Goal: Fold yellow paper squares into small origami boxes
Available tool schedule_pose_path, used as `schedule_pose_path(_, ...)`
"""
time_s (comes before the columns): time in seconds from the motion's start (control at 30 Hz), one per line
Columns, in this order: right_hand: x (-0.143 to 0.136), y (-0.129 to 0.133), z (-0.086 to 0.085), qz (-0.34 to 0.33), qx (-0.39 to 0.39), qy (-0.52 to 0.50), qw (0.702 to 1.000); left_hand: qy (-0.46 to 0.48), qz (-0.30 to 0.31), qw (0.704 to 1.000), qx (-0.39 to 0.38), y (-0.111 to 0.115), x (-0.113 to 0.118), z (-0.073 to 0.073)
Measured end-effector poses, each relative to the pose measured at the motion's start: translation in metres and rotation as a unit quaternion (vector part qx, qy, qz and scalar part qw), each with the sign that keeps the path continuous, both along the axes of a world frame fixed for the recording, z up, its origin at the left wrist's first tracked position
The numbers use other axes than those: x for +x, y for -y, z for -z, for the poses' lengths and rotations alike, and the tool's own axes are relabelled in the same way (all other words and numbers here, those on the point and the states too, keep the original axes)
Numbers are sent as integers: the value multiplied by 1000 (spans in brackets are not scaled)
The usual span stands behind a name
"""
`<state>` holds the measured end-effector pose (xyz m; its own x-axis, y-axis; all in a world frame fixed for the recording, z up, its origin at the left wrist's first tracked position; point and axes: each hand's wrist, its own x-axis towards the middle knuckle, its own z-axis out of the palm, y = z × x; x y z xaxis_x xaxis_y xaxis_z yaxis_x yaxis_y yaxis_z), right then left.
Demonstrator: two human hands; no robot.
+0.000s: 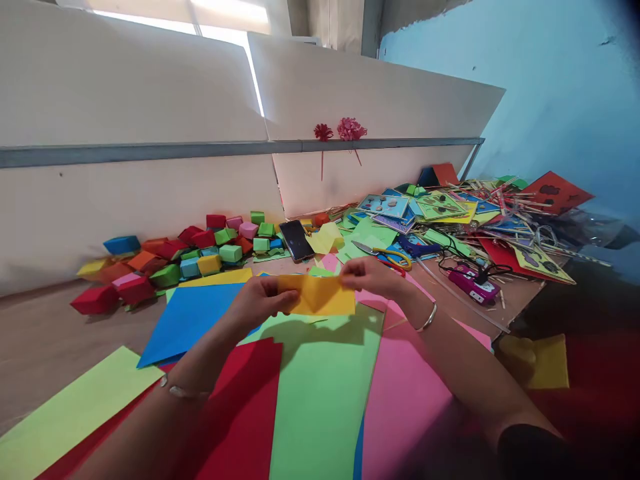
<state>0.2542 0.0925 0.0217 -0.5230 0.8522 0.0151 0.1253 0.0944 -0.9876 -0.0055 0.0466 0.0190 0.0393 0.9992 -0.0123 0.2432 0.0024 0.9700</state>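
A folded yellow paper piece [323,295] is held up above the table between both hands. My left hand [263,300] pinches its left edge. My right hand [373,275] grips its upper right corner, with a bangle on that wrist. Below the paper lie large coloured sheets: blue [193,319], red [240,407], green [323,393] and pink [405,400].
Many small folded paper boxes [200,257] are piled at the back left. A black phone [296,240] leans by them. Scissors with yellow handles [387,254], a purple device [473,283], sticks and craft cards [440,207] crowd the right. Two paper flowers [340,130] stand against the white boards.
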Motion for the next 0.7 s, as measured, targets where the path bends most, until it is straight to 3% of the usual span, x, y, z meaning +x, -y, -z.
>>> schedule_pose_path(0.07, -5, -2, 4, 85, -42, -137, 986, 33, -77, 996, 38, -1, 3, 8)
schedule_pose_path(0.2, -30, 5, 21, 97, -59, -159, 981, 105, -185, 974, 80, -1, 17, 28)
schedule_pose_path(0.4, -67, 26, 52, 137, -62, -125, 981, 148, -161, 975, 28, 13, 40, 48)
schedule_pose_path(0.7, -29, -15, 44, 224, 1, -120, 967, 203, -178, 963, -13, -1, 40, 46)
